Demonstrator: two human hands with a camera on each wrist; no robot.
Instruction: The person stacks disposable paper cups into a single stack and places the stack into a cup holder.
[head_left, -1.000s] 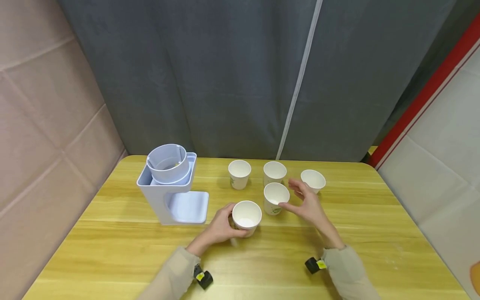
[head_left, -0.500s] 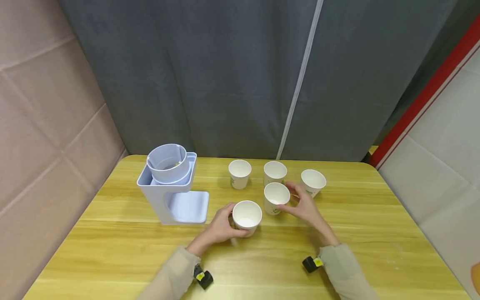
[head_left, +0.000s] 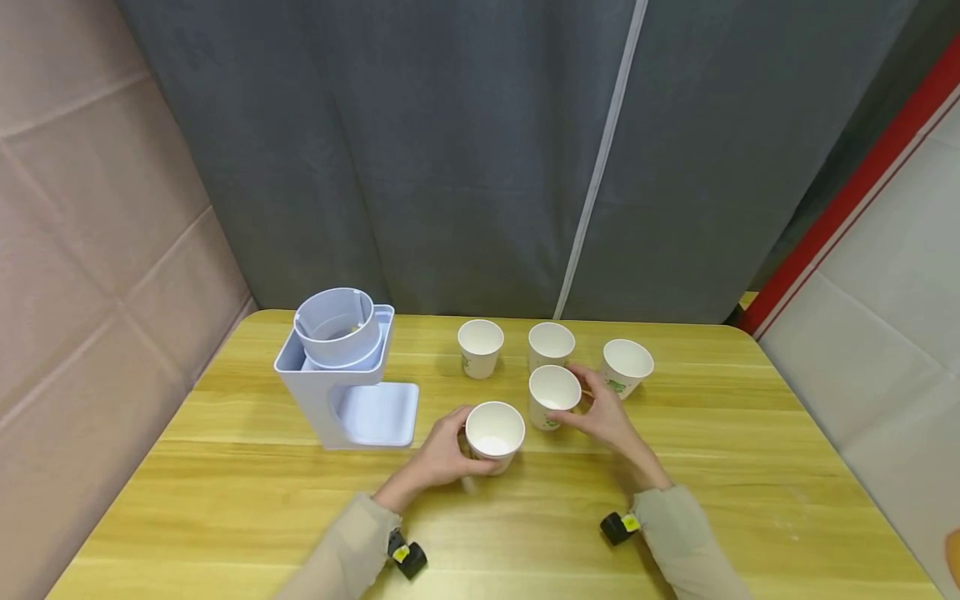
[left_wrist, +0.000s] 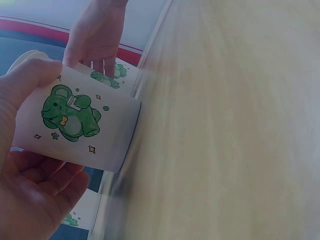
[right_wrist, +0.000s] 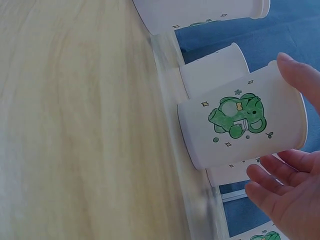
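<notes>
In the head view my left hand (head_left: 442,454) holds a white paper cup (head_left: 495,429) upright, thumb on its near side and fingers round the far side. The left wrist view shows a green bear print on this cup (left_wrist: 75,115). My right hand (head_left: 606,417) is round a second paper cup (head_left: 553,390), just behind and right of the first, with the thumb in front and fingers at its right side. In the right wrist view that cup (right_wrist: 237,117) has the same bear print, with thumb near the rim and fingertips along the opposite side.
Three more paper cups stand behind: one at left (head_left: 480,348), one in the middle (head_left: 551,343) and one at right (head_left: 627,365). A pale blue plastic machine (head_left: 333,367) with a round hopper and a flat base tray (head_left: 378,414) stands at left on the wooden table (head_left: 225,500).
My right hand has moved left and closed in on the second cup, uncovering more of the rear right cup. The left hand and its cup have stayed in place.
</notes>
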